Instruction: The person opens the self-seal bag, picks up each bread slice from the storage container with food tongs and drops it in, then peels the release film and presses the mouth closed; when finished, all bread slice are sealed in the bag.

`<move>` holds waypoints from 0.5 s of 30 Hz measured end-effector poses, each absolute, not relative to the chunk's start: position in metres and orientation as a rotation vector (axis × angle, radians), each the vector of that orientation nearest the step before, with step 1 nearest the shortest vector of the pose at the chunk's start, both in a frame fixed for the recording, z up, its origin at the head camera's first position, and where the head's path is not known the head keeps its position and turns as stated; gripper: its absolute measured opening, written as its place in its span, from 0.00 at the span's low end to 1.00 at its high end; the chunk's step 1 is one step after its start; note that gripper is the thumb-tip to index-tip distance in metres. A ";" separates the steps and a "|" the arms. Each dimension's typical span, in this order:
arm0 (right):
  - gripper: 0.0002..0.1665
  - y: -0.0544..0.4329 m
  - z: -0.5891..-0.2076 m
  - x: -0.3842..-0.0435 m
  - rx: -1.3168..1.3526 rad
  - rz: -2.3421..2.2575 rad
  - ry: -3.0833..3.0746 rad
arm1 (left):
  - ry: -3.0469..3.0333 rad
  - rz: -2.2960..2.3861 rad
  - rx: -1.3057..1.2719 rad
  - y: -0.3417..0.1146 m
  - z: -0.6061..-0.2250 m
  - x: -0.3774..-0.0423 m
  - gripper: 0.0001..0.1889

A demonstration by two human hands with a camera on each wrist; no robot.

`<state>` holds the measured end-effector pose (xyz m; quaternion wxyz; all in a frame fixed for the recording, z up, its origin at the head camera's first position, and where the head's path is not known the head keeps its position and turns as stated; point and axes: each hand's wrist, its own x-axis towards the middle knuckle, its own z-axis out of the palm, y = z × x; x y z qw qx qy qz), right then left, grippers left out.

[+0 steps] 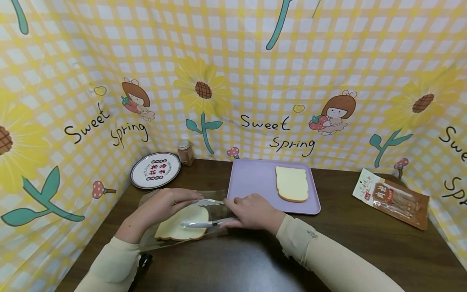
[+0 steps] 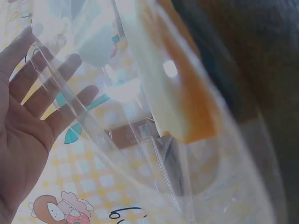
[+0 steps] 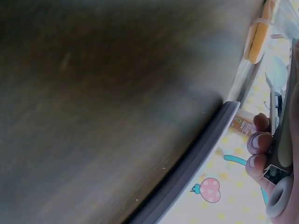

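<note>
Cream sleeves [image 1: 328,251] nearest the camera. Spreads left hand [image 1: 169,204], fingers straight, along glossy clear bag [image 1: 148,240]; curls right hand [image 1: 252,213] round tongs [image 1: 199,224] with parted tips. Probably lining up tongs with the flat, brown-crusted bread slice [image 1: 174,228] inside the bag; next calls for a gentle, level pinch. Farther out: smooth lilac tray [image 1: 249,178] bearing a similar slice [image 1: 292,182], dark wood-grain table [image 1: 226,263].

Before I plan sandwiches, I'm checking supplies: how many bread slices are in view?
2: one slice on the purple tray, another slice inside the clear bag, by the tongs. More could be hidden underneath.
</note>
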<state>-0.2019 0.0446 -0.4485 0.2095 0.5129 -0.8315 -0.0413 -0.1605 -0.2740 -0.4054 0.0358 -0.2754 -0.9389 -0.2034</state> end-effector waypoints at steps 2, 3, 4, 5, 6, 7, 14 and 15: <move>0.38 0.046 -0.447 -0.201 1.422 -0.104 -2.300 | -2.882 -0.628 -0.849 -0.274 -0.406 -0.160 0.17; 0.38 0.046 -0.446 -0.200 1.420 -0.098 -2.298 | -2.880 -0.630 -0.852 -0.274 -0.406 -0.160 0.17; 0.37 0.046 -0.446 -0.200 1.418 -0.094 -2.303 | -2.876 -0.631 -0.855 -0.274 -0.406 -0.160 0.17; 0.36 0.047 -0.445 -0.199 1.416 -0.091 -2.310 | -2.870 -0.630 -0.861 -0.274 -0.406 -0.160 0.17; 0.36 0.047 -0.444 -0.199 1.413 -0.090 -2.320 | -2.861 -0.627 -0.869 -0.275 -0.406 -0.160 0.17; 0.36 0.048 -0.443 -0.199 1.409 -0.085 -2.336 | -2.852 -0.625 -0.878 -0.275 -0.406 -0.160 0.17; 0.36 0.053 -0.434 -0.197 1.392 -0.083 -2.452 | -2.826 -0.621 -0.891 -0.274 -0.406 -0.160 0.17; 0.36 0.054 -0.433 -0.197 1.393 -0.082 -2.452 | -2.828 -0.618 -0.890 -0.275 -0.406 -0.160 0.17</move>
